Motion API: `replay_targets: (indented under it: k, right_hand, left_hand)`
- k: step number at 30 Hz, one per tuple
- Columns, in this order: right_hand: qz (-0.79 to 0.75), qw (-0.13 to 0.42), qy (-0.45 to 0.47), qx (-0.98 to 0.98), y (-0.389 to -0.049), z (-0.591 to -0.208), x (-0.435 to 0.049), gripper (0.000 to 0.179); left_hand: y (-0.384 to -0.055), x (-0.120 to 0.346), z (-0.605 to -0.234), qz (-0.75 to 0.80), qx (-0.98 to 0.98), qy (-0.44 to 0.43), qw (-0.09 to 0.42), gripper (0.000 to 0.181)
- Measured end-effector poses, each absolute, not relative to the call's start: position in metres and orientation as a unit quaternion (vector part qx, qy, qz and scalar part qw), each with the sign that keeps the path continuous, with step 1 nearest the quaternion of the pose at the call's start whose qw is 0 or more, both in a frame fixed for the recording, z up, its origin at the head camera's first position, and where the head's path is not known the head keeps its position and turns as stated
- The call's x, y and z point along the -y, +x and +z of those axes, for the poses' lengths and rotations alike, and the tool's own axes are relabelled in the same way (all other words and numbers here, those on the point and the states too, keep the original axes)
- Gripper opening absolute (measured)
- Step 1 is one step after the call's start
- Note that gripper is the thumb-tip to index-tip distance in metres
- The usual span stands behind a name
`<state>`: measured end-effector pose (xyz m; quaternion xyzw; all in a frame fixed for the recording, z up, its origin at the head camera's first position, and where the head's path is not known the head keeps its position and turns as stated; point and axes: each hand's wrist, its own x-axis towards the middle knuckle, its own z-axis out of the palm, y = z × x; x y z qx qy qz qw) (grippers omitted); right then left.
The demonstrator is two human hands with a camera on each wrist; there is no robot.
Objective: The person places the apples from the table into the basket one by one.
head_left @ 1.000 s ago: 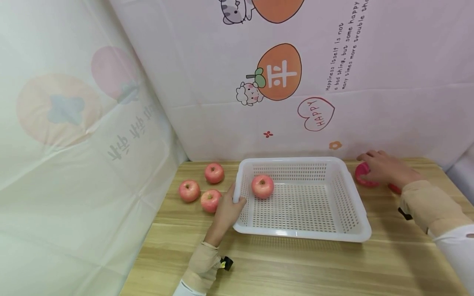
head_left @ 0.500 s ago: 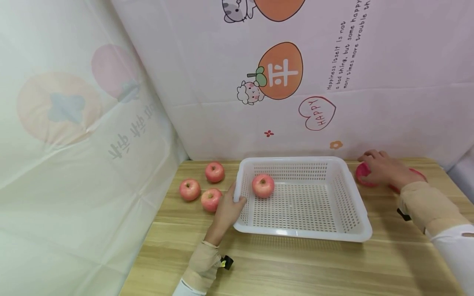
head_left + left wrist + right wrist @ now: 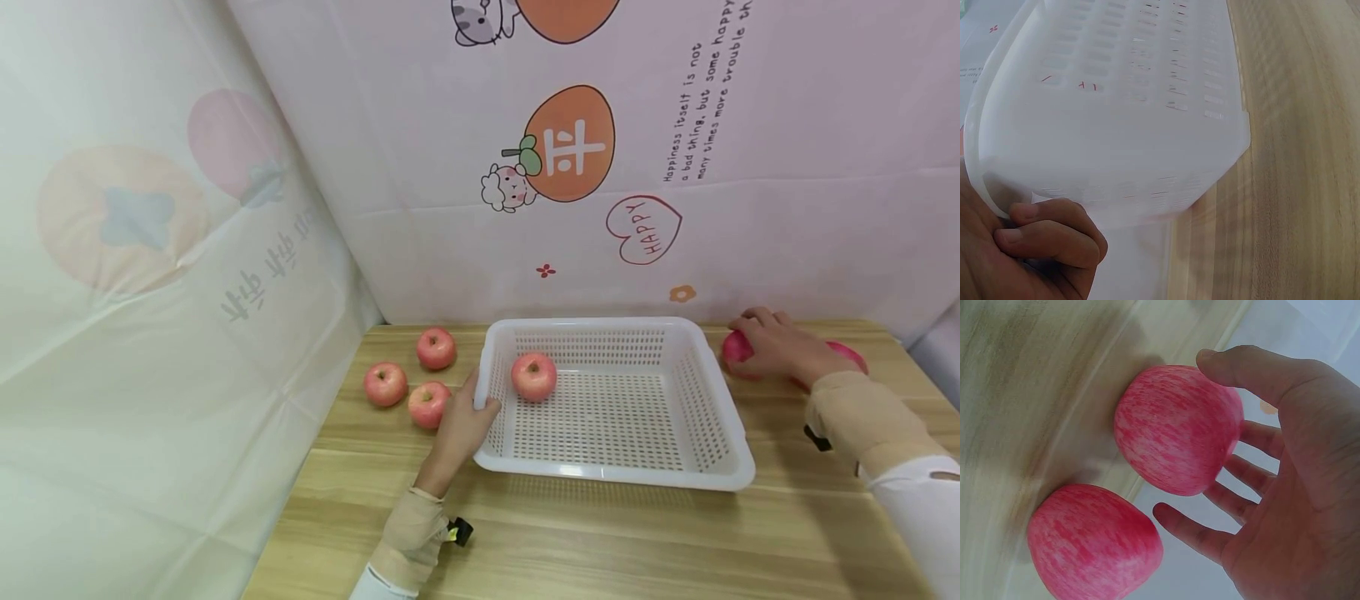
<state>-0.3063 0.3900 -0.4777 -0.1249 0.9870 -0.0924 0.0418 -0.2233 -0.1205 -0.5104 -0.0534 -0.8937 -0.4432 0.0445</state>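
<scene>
My left hand (image 3: pixel 463 423) grips the left rim of a white perforated plastic basket (image 3: pixel 600 475). In the left wrist view, its curled fingers (image 3: pixel 1054 240) hold the rim from outside. One red apple (image 3: pixel 534 377) sits inside, near the basket's left wall. To the right of the basket, my right hand (image 3: pixel 783 346) holds another apple (image 3: pixel 1179 428). The right wrist view shows the thumb on its near side and several fingers behind it, tips hidden. One finger points toward a neighbouring apple (image 3: pixel 1094 544), which the hand and wrist partly cover in the head view.
Left of the basket lie three apples: one at the back (image 3: pixel 436 348), one at the far left (image 3: pixel 386 384), one beside my left hand (image 3: pixel 430 405). A wooden table (image 3: pixel 570 542) bears everything. Printed white cloth (image 3: pixel 420 258) hangs behind and at the left.
My right hand has shifted slightly about the apple, and more of the neighbouring apple shows past the wrist. My left hand and the basket stay in place.
</scene>
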Motion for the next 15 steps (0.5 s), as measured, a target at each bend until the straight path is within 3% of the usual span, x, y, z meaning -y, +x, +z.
replay_targets:
  k: [15]
  right_hand:
    - [-0.119, 0.061, -0.111, -0.985, -0.306, -0.4873, -0.3937, 0.082]
  left_hand:
    - [-0.2222, 0.1199, -0.5082, -0.452, 0.89, -0.053, 0.043, 0.072]
